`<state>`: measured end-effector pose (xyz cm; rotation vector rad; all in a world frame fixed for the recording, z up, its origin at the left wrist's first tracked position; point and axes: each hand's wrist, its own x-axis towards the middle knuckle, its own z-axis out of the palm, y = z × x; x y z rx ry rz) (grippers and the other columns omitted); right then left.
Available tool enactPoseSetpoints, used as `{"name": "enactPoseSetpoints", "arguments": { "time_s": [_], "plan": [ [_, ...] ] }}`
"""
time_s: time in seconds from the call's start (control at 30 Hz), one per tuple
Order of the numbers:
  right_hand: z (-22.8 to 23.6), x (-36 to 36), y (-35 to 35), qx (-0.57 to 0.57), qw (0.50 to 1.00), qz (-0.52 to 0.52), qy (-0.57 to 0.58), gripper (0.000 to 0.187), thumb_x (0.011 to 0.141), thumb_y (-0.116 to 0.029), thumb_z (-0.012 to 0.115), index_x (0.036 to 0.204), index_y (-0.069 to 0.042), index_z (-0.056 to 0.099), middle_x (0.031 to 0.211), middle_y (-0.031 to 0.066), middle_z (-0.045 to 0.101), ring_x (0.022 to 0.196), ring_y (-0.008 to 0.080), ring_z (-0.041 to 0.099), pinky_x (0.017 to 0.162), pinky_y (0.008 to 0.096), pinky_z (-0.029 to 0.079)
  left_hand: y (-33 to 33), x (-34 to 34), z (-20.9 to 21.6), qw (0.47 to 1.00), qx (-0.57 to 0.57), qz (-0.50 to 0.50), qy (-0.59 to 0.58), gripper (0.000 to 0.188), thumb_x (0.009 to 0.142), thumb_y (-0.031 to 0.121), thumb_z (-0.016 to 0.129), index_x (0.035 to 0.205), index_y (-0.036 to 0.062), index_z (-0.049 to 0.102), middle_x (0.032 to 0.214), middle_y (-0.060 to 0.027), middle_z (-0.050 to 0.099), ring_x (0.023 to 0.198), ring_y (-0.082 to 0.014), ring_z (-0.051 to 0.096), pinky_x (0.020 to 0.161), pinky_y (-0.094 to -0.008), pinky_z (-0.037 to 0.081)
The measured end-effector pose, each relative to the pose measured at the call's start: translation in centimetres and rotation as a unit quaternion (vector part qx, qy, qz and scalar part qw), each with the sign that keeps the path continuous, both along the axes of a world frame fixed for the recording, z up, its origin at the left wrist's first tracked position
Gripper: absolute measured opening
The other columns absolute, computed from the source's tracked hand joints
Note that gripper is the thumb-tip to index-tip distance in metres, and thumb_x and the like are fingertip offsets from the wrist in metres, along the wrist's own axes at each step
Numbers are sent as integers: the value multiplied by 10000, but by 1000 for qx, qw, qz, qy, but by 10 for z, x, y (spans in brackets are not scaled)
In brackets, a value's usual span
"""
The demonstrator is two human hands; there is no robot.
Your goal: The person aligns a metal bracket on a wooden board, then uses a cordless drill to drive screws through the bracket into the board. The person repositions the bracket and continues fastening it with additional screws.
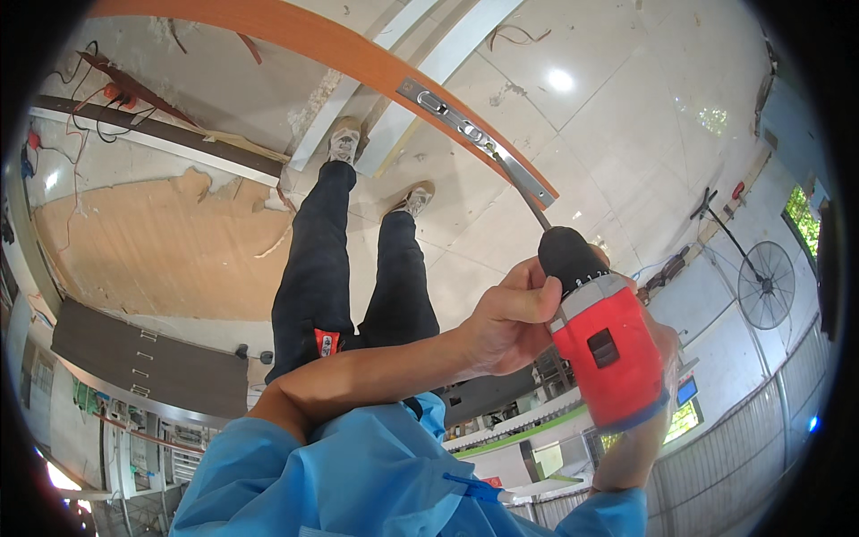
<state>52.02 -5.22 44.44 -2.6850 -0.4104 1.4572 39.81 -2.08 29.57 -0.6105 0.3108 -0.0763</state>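
A red and black power drill is held up at the right of the head view. My left hand is closed around its front, thumb against the black chuck. My right hand is behind the drill, wrapped at its handle side, with most of its fingers hidden. From the chuck a long thin bit reaches toward a metal flush bolt let into the edge of an orange-brown wooden door panel. The bit's tip is at the bolt's plate; whether it sits in a screw is too small to tell.
Pale bars lie on the tiled floor near my feet. Torn brown board lies at the left, beside a dark plank and loose cables. A dark drawer cabinet and a standing fan are farther off.
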Motion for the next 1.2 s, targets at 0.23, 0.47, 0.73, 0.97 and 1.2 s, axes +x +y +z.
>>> {"name": "enactPoseSetpoints", "arguments": {
  "time_s": [0.23,0.47,0.73,0.97,1.2],
  "plan": [
    [-2,4,3,-6,1000,2,2,381,870,-162,732,1245,-118,686,978,187,731,878,343,714,749,406,545,-2,4,-2,1000,-7,7,0,795,864,444,807,1401,-9,435,1410,-290,537,1336,-367,546,1108,-511,472],
    [-3,6,6,-14,1000,-2,6,383,873,-163,728,1252,-123,684,978,190,731,878,348,713,748,409,544,2,7,-2,1000,-6,12,-3,787,849,440,820,1380,-5,447,1407,-289,543,1334,-380,549,1104,-518,479],
    [-1,8,7,-20,1000,-2,10,387,877,-165,724,1260,-128,683,977,194,730,877,354,713,747,411,544,-1,7,-5,1000,-17,16,-6,765,857,441,810,1380,13,450,1411,-283,546,1347,-384,542,1104,-522,483],
    [-3,8,9,-20,1000,5,9,390,880,-166,721,1267,-132,681,976,198,729,877,359,713,746,413,544,-2,7,-7,1000,-2,25,-10,770,881,455,782,1395,3,428,1402,-284,555,1336,-377,553,1105,-520,481],
    [-3,9,11,-22,1000,9,13,393,884,-168,717,1273,-136,680,976,202,728,877,364,713,746,415,543,-1,4,-8,1000,5,21,-6,774,885,452,770,1416,10,424,1424,-294,526,1363,-381,527,1136,-519,447]
  ]
}}
